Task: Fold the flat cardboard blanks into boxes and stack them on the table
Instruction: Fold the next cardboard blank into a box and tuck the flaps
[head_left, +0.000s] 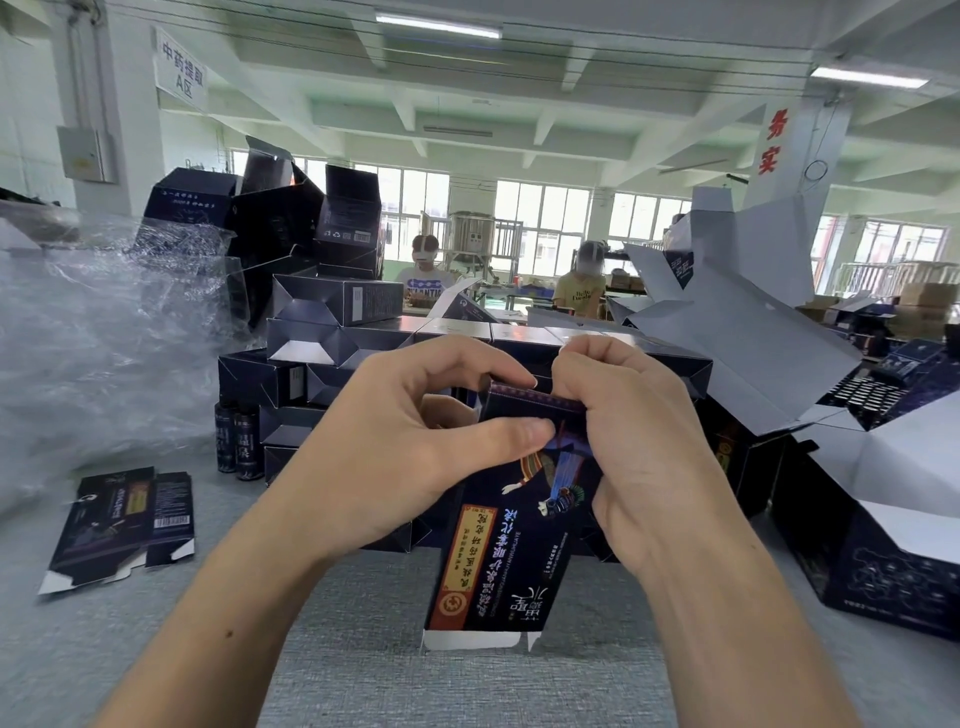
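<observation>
A dark blue printed box (506, 551) with red and gold labels hangs upright above the grey table (363, 649); its lower flaps are open and show white inside. My left hand (395, 447) grips its upper left side, thumb pressed on the front. My right hand (639, 441) holds the upper right corner and pinches the top flap, which is bent over. Behind my hands, folded dark boxes (332, 332) lie stacked in rows. Two flat blanks (122, 519) rest on the table at the left.
Crumpled clear plastic wrap (88, 338) fills the left side. Two small dark bottles (236, 441) stand beside the stack. Large open cartons with white flaps (779, 332) crowd the right. Two people (426, 270) sit at a far bench.
</observation>
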